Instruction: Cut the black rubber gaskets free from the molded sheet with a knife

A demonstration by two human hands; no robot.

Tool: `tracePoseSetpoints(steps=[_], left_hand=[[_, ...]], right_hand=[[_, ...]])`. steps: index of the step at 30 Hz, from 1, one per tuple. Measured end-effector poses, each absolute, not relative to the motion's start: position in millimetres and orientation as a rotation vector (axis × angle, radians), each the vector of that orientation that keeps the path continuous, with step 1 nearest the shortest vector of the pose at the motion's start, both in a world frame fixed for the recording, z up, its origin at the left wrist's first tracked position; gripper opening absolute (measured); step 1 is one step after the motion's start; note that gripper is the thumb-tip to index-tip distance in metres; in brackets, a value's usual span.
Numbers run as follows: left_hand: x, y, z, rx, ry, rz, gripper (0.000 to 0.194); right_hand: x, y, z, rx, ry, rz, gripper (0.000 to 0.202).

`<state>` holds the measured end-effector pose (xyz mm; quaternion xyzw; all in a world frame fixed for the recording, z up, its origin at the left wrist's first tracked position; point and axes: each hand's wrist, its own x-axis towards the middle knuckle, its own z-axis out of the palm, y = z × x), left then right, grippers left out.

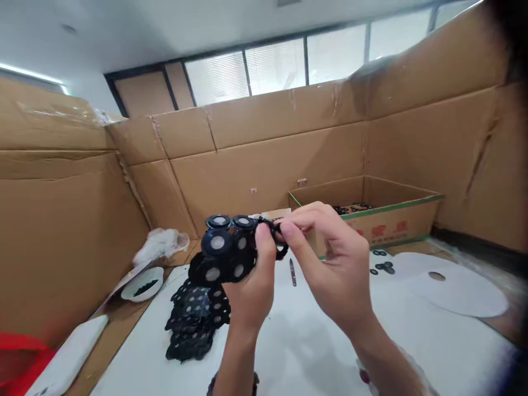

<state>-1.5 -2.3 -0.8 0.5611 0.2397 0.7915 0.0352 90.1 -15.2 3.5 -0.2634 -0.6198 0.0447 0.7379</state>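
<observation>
My left hand (253, 275) is closed around a cluster of black round parts (218, 245) with pale grey centres, held up above the table. Its thumb presses on their right side. Against that side, my right hand (330, 253) pinches with thumb and index finger at a small dark piece, mostly hidden by the fingertips. A black curved edge (282, 253) shows just below the pinch. Below and to the left of my left hand, a stack of similar black parts (192, 319) lies on the white table (297, 341).
Cardboard walls (247, 159) surround the table. An open cardboard box (396, 217) with black parts stands at the back right. A white disc (457, 286), small black discs (385, 268) and a narrow metal blade (292, 272) lie around. A white bowl (142, 284) sits left.
</observation>
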Motion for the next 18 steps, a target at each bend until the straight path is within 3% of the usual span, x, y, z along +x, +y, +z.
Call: tracePoseSetpoints(steps=[6, 10, 15, 18], left_hand=[[-6.3, -11.2, -2.4, 1.859, 0.818, 2.269, 0.015], [-9.2, -13.3, 1.5, 1.988, 0.897, 2.107, 0.026], [-12.9, -12.6, 0.9, 2.227, 0.889, 2.048, 0.018], [-12.6, -12.1, -0.6, 2.367, 0.889, 1.943, 0.029]], right_hand=[[88.2, -18.5, 2.6, -0.607, -1.324, 0.043, 0.011], [88.6, -20.0, 1.8, -0.619, -1.295, 0.107, 0.010], [89.7, -24.2, -0.1, -0.677, -1.201, 0.130, 0.010], [91.7, -26.6, -1.7, -0.721, -1.194, 0.099, 0.007]])
